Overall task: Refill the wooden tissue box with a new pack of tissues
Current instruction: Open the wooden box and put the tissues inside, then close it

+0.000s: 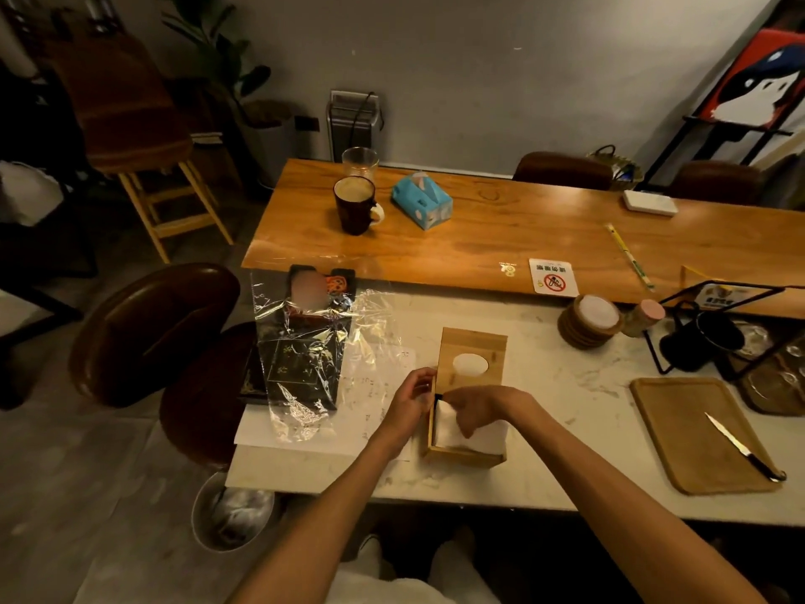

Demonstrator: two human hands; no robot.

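Dim, warm indoor light fills the room. The brightest patch is a soft sheen on the wooden table (pixel 501 237) toward 12 o'clock. Crinkled clear plastic wrap (pixel 322 342) at 9 o'clock throws small white glints. The floor and chairs at 8 to 10 o'clock sink into shadow. Wide-angle distortion bends the edges, and detail is soft and grainy throughout.
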